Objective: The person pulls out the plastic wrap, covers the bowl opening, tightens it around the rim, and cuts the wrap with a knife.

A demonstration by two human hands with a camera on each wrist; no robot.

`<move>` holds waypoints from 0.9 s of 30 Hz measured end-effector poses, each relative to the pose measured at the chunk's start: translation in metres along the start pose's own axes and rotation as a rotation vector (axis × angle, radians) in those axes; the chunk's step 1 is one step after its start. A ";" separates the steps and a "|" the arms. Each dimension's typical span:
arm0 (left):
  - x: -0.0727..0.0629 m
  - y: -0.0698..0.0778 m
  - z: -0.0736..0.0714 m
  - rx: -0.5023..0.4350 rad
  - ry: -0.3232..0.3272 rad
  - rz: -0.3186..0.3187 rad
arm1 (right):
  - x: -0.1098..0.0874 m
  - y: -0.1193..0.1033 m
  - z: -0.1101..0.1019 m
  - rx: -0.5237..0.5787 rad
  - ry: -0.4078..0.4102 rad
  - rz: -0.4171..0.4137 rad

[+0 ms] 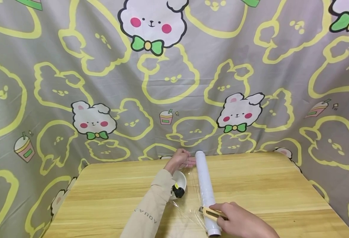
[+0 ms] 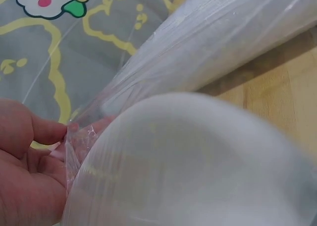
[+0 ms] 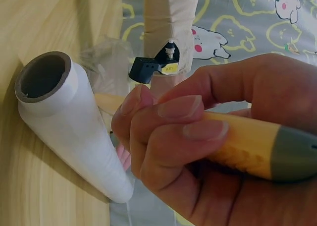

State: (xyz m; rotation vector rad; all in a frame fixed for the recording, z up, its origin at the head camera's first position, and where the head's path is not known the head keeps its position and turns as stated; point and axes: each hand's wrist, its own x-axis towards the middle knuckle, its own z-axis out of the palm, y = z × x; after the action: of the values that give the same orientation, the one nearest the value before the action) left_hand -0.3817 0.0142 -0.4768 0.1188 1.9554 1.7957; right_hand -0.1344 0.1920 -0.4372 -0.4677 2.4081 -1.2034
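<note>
Cling film roll [image 1: 206,191] lies on the wooden surface [image 1: 266,185], far end just beside the left fingers [image 1: 190,162], near end by the right fingers [image 3: 168,146]. Round and nothing visibly chocking it, so a hard pull or a cutter push could set it rolling. Drawn-out film [image 2: 79,144] spans from the left fingers back to the roll; thin and bunched at the pinch, so uneven tension would likely make it fold, cling to itself or tear crooked. White bowl [image 1: 181,177] sits just nearer the person than the left fingers, partly behind the sleeve, contents not readable; a dip of that wrist could knock it. Left thumb and finger closed in a pinch on the film edge, other fingers extended; a thin grip like that may slip. Right fingers curled firmly round the yellow cutter [image 1: 212,213]. Blade [image 1: 201,209] pokes out past them at the roll's side, contact unclear; too much pressure might score layers underneath, a slack film would probably drag instead of slicing
</note>
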 end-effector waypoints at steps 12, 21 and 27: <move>0.000 -0.001 -0.001 0.006 -0.029 0.022 | -0.010 0.001 0.004 0.037 -0.023 0.039; -0.002 0.000 -0.003 0.015 -0.031 0.038 | -0.011 0.013 0.006 -0.027 -0.039 -0.081; -0.001 0.000 -0.003 0.011 -0.035 0.045 | -0.007 0.038 0.008 -0.048 -0.110 -0.169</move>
State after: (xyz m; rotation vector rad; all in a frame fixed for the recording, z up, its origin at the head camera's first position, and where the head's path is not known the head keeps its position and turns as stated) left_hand -0.3821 0.0111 -0.4764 0.1981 1.9524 1.7996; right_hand -0.1286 0.2116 -0.4711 -0.7454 2.3457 -1.1579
